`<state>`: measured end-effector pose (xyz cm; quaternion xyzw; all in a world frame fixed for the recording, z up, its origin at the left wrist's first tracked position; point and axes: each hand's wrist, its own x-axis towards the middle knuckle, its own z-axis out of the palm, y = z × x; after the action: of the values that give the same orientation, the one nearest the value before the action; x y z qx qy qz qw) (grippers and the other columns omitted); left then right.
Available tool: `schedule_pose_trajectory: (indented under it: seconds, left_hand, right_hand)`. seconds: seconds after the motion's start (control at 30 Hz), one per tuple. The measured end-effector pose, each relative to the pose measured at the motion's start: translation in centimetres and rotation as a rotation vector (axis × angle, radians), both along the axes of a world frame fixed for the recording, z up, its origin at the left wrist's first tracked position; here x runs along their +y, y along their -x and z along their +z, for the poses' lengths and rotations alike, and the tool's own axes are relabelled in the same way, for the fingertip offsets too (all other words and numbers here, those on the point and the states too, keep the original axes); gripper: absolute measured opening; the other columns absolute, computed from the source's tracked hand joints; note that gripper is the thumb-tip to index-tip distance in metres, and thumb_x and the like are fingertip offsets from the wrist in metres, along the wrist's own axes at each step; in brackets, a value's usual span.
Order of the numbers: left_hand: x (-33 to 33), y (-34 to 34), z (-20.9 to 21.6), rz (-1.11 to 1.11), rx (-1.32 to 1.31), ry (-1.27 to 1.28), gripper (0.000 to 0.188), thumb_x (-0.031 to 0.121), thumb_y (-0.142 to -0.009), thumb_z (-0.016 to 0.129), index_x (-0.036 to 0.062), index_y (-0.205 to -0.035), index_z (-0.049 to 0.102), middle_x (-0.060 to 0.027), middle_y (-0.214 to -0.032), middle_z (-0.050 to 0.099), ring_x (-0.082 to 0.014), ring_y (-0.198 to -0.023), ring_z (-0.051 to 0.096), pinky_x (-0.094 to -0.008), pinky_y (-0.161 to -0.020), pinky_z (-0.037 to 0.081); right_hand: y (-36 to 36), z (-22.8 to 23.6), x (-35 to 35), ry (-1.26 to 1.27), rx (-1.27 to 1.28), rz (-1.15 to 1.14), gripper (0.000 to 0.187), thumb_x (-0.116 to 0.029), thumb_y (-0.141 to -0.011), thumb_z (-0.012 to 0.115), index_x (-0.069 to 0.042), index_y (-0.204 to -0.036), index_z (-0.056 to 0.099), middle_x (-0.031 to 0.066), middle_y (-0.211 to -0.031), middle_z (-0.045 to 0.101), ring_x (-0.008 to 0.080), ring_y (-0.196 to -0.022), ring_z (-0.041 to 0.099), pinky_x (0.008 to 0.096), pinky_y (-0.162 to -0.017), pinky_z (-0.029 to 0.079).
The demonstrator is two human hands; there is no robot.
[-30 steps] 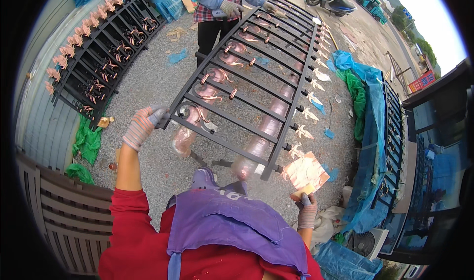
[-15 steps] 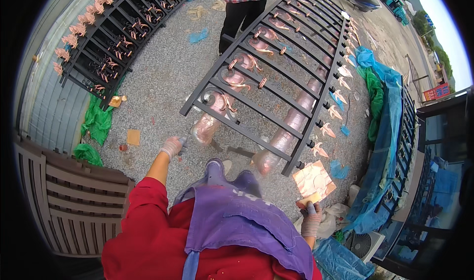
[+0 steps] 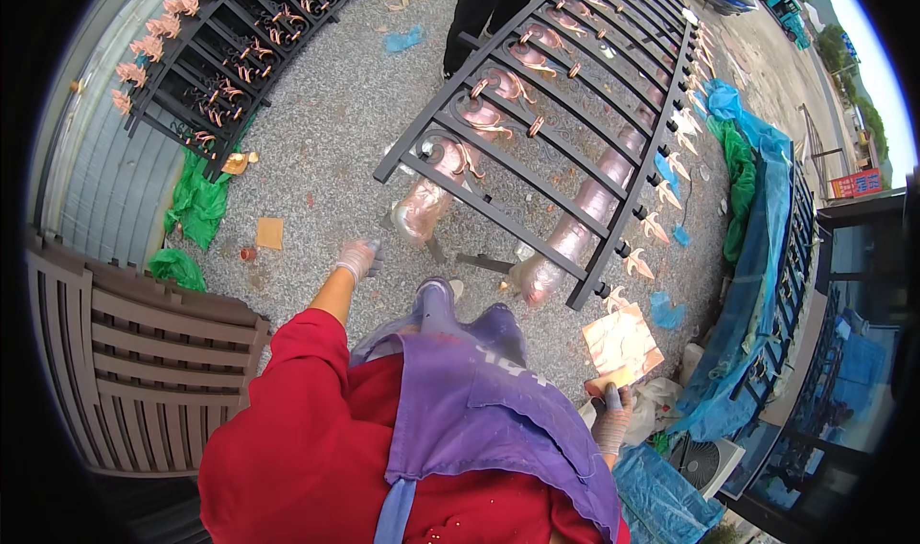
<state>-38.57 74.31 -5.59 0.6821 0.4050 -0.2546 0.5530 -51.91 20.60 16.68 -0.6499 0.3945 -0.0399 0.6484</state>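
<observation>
My left hand (image 3: 358, 259), in a pale glove with grey fingertips, hangs over the gravel with its fingers loosely apart and nothing visible in them. My right hand (image 3: 611, 419), gloved too, grips a square copper-smeared board (image 3: 628, 338) by its near corner. A small tan pad (image 3: 613, 381) shows at that corner by the fingers. Ahead lies a black metal railing panel (image 3: 537, 223) with copper-coloured leaf ornaments and spear tips (image 3: 637, 264). It rests on two film-wrapped rolls, a left one (image 3: 422, 208) and a right one (image 3: 556, 261).
Another black railing stack (image 3: 230, 74) with copper tips stands at the far left. A brown slatted panel (image 3: 163, 362) is at the left. Green plastic (image 3: 199, 199) and a tan square (image 3: 270, 232) lie on the gravel. Blue sheeting (image 3: 747, 352) lines the right. A person in black trousers (image 3: 487, 17) stands beyond the panel.
The railing panel and surroundings have shifted right and slightly up in view. Both my hands keep nearly the same pose, the right one still on the board.
</observation>
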Motion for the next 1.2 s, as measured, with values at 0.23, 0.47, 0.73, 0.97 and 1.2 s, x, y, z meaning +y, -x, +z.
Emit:
schedule_pose_trajectory:
  seconds: [0.23, 0.47, 0.73, 0.97, 1.2]
  left_hand:
    - [0.6, 6.0, 0.5, -0.170, 0.058, -0.032, 0.032, 0.033, -0.100, 0.044, 0.0101, -0.105, 0.066, -0.0102, -0.094, 0.072, -0.0236, -0.077, 0.071, -0.0388, -0.064, 0.056]
    - [3.5, 13.5, 2.3, -0.195, 0.071, -0.115, 0.031, 0.033, -0.098, 0.047, 0.0106, -0.107, 0.066, -0.0087, -0.092, 0.072, -0.0214, -0.076, 0.070, -0.0369, -0.063, 0.055]
    - [4.8, 17.7, 6.9, -0.096, 0.098, -0.056, 0.027, 0.030, -0.097, 0.047, 0.0090, -0.105, 0.061, -0.0091, -0.093, 0.070, -0.0220, -0.074, 0.068, -0.0378, -0.063, 0.054]
    - [10.3, 16.8, 5.7, -0.036, 0.065, -0.011, 0.030, 0.028, -0.098, 0.046, 0.0067, -0.110, 0.063, -0.0109, -0.098, 0.071, -0.0236, -0.077, 0.070, -0.0376, -0.064, 0.056]
    - [18.9, 12.2, 1.9, 0.035, 0.115, 0.066, 0.031, 0.030, -0.099, 0.046, 0.0061, -0.112, 0.062, -0.0120, -0.096, 0.072, -0.0245, -0.076, 0.071, -0.0378, -0.064, 0.057]
  right_hand:
    - [4.2, -2.0, -1.0, -0.139, 0.004, 0.058, 0.029, -0.016, -0.089, 0.068, -0.005, -0.113, 0.055, 0.0039, -0.097, 0.060, 0.0144, -0.083, 0.061, 0.0270, -0.066, 0.051]
    - [9.5, -8.3, 1.1, -0.256, 0.062, 0.047, 0.023, -0.015, -0.088, 0.068, -0.007, -0.107, 0.058, 0.0049, -0.091, 0.064, 0.0152, -0.072, 0.065, 0.0251, -0.055, 0.051]
    - [8.3, -7.6, 4.5, -0.263, 0.027, 0.131, 0.021, -0.015, -0.089, 0.066, -0.006, -0.107, 0.060, 0.0030, -0.094, 0.064, 0.0144, -0.075, 0.064, 0.0248, -0.058, 0.051]
    - [4.3, -6.1, 9.5, -0.267, 0.021, 0.079, 0.022, -0.016, -0.089, 0.067, -0.006, -0.106, 0.059, 0.0037, -0.092, 0.064, 0.0149, -0.073, 0.064, 0.0257, -0.058, 0.052]
    - [-3.3, -6.1, 18.8, -0.253, -0.051, 0.018, 0.021, -0.015, -0.090, 0.066, -0.007, -0.108, 0.059, 0.0050, -0.095, 0.066, 0.0140, -0.075, 0.064, 0.0255, -0.061, 0.051]
